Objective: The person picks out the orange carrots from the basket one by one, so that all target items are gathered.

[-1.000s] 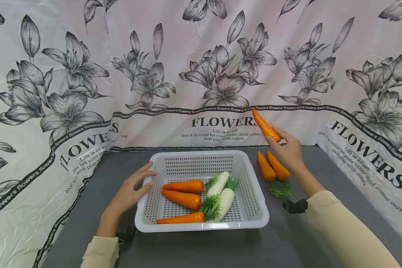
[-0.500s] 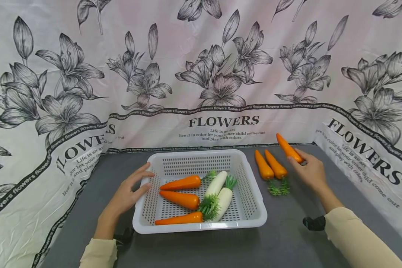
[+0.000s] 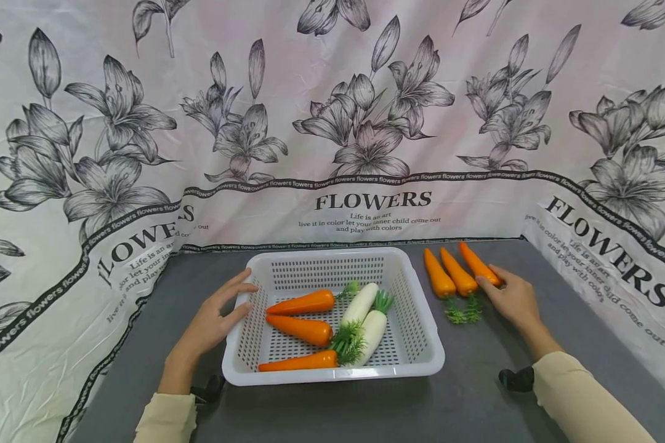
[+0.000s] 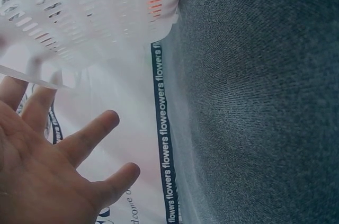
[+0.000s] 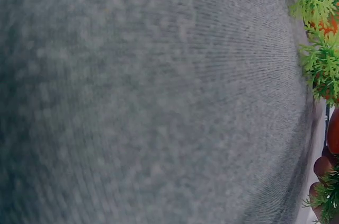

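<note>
At the right, my right hand (image 3: 512, 298) pinches the thick end of an orange carrot (image 3: 476, 263) low at the table surface, tip pointing away. Two more carrots (image 3: 439, 275) lie just left of it, green tops toward me. In the right wrist view, leafy green tops (image 5: 323, 60) and part of the hand's fingers (image 5: 322, 167) show at the right edge. My left hand (image 3: 209, 320) touches the left rim of a white perforated basket (image 3: 332, 372), its fingers spread and fairly straight. Inside are several carrots (image 3: 299, 330) and two white radishes (image 3: 372, 335) with green leaves.
The grey table (image 3: 476, 394) reaches back to a white curtain (image 3: 288, 215) printed with flowers and text, which also borders both sides. Dark wrist cameras (image 3: 516, 379) sit below both hands.
My right hand has carried the carrot right and down, from above the table to beside the other two carrots. The left hand stays at the basket's rim.
</note>
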### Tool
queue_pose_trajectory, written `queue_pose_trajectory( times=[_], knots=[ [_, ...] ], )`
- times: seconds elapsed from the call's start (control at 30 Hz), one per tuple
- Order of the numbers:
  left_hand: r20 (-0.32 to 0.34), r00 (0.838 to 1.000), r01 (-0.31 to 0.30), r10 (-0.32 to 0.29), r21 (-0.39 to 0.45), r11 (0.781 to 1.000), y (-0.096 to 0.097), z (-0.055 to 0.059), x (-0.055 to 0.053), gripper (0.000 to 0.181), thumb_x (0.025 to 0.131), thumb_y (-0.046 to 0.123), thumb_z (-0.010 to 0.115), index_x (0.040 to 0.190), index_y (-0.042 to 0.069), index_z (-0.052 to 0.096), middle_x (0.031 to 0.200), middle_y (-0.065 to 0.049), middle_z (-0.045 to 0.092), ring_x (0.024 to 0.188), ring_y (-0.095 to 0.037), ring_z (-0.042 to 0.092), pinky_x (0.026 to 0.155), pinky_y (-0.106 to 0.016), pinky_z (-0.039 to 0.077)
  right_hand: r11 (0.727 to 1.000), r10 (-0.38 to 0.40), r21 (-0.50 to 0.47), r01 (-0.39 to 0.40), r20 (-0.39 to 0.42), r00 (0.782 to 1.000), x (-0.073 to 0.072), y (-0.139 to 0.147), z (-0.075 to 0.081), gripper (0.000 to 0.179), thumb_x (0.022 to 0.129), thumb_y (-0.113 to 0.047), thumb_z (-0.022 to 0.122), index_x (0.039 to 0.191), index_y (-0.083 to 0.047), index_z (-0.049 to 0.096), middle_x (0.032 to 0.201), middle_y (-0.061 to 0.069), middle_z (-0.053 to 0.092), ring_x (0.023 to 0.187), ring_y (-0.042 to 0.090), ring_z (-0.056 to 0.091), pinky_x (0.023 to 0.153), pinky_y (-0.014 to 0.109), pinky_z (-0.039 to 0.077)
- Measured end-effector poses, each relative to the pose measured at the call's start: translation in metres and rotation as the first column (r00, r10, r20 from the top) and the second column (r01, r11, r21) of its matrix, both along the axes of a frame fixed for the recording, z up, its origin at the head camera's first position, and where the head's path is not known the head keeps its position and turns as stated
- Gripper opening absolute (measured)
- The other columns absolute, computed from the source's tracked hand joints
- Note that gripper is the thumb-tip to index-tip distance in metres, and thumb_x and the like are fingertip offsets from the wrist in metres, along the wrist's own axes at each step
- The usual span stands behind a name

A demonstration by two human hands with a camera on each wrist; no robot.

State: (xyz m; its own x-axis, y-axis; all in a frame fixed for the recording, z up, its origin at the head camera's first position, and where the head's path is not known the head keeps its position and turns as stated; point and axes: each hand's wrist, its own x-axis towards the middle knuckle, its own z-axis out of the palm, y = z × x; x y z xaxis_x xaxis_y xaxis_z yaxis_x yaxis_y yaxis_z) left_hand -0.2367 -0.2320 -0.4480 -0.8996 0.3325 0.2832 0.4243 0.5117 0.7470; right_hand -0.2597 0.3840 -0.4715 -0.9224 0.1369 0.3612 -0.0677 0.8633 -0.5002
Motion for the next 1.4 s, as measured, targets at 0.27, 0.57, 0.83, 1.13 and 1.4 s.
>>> queue_pose_trajectory(
  times=[0.27,0.57,0.83,1.13,1.4],
  knots=[
    [0.003,1.0,-0.002,0.002,-0.001,1.0,0.001,0.002,0.0,0.035,0.101,0.026,0.062,0.135,0.016,0.063,0.168,-0.004,0.031,0.155,-0.041,0.025,0.116,-0.074,0.025,1.0,-0.002,-0.022,0.004,0.065,0.998,-0.002,0.003,-0.005,0.062,0.101,-0.043,0.058,0.143,0.003,0.055,0.137,0.035,0.057,0.11,0.052,0.06,0.083,0.059,0.049],
    [0.014,1.0,-0.014,0.014,0.0,1.0,0.001,0.003,0.001,0.035,0.102,0.027,0.061,0.135,0.016,0.063,0.168,-0.003,0.031,0.155,-0.04,0.026,0.116,-0.073,0.025,1.0,0.011,-0.003,-0.011,0.125,0.992,-0.004,0.001,-0.005,0.065,0.102,-0.047,0.055,0.144,0.002,0.052,0.139,0.036,0.055,0.116,0.055,0.057,0.089,0.065,0.047],
    [0.019,1.0,-0.009,0.009,0.012,1.0,0.001,0.003,0.001,0.035,0.102,0.027,0.061,0.134,0.014,0.063,0.168,-0.004,0.031,0.155,-0.04,0.025,0.117,-0.073,0.024,1.0,0.002,-0.009,-0.001,0.162,0.987,-0.003,0.001,-0.004,0.069,0.102,-0.047,0.055,0.147,0.004,0.049,0.142,0.036,0.052,0.122,0.055,0.054,0.095,0.067,0.046],
    [0.021,1.0,-0.013,0.013,0.009,1.0,0.001,0.003,0.001,0.035,0.101,0.026,0.062,0.134,0.015,0.064,0.168,-0.003,0.031,0.155,-0.04,0.026,0.117,-0.073,0.025,0.999,0.046,-0.019,-0.043,0.207,0.977,-0.003,0.003,0.005,0.066,0.1,-0.04,0.056,0.147,0.005,0.047,0.136,0.037,0.057,0.114,0.051,0.059,0.086,0.06,0.051],
    [0.031,0.999,-0.013,0.013,0.011,1.0,0.001,0.002,0.0,0.033,0.101,0.026,0.062,0.133,0.017,0.064,0.168,-0.001,0.031,0.156,-0.039,0.025,0.117,-0.073,0.024,0.998,0.067,0.0,-0.068,0.213,0.975,-0.005,0.007,0.004,0.063,0.099,-0.039,0.057,0.145,0.004,0.05,0.13,0.036,0.061,0.108,0.049,0.063,0.081,0.056,0.053]
  ],
)
